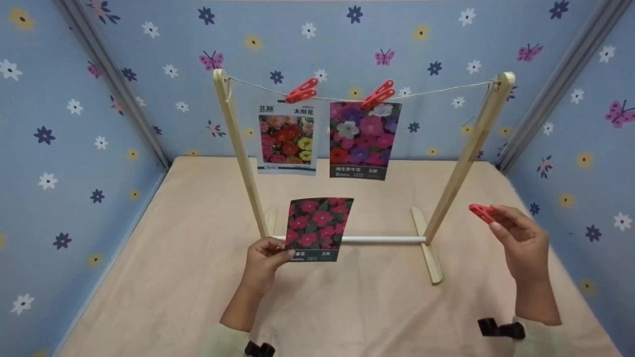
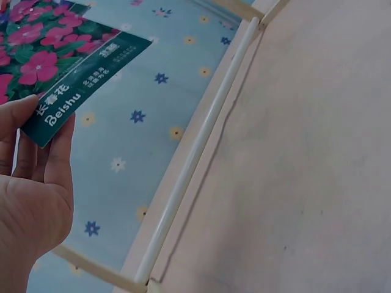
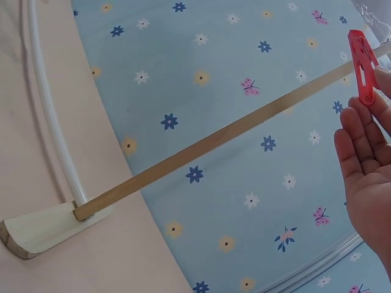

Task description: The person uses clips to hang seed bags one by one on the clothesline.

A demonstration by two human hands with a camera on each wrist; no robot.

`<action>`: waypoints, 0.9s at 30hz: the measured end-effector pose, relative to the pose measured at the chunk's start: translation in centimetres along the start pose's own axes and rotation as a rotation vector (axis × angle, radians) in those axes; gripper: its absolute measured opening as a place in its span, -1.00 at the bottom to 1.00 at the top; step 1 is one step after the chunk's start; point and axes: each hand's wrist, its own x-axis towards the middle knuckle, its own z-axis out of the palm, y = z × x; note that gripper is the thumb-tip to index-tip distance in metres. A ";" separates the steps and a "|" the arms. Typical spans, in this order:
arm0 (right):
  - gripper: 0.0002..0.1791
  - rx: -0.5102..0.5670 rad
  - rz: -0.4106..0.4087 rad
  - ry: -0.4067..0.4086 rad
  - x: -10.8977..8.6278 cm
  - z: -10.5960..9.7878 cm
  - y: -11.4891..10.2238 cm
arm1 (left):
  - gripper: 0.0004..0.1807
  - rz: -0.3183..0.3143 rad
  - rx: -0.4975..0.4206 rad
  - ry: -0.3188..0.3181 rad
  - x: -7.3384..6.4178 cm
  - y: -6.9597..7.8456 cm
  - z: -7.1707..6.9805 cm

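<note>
My left hand (image 1: 265, 260) pinches a seed packet (image 1: 319, 225) with pink flowers by its lower left corner, in front of a wooden rack. In the left wrist view, thumb and fingers grip the packet's dark green edge (image 2: 91, 82). Off to the right of the rack, my right hand (image 1: 526, 243) pinches a red clothespin (image 1: 481, 213) between thumb and fingers; the right wrist view shows that clothespin (image 3: 363, 67) too. Two other packets hang from the string (image 1: 436, 91): a white one (image 1: 286, 139) under one red clothespin (image 1: 301, 90), a colourful one (image 1: 364, 141) under another clothespin (image 1: 378, 94).
The rack has a left post (image 1: 240, 153), a right post (image 1: 469, 153) and a white bar (image 1: 384, 239) low between them. A wooden foot (image 1: 427, 253) reaches forward at the right. Beige cloth (image 1: 163, 277) covers the table, with flowered blue walls (image 1: 347, 54) around it.
</note>
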 end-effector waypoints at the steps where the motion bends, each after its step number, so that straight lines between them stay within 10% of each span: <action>1: -0.66 -0.020 0.001 -0.006 0.1 0.0 -0.1 | -0.81 -0.002 0.004 0.001 0.1 -0.1 0.3; 27: -0.66 -0.226 -0.056 -0.130 4.7 1.3 -3.1 | -0.77 0.070 -0.046 -0.145 3.0 1.2 7.4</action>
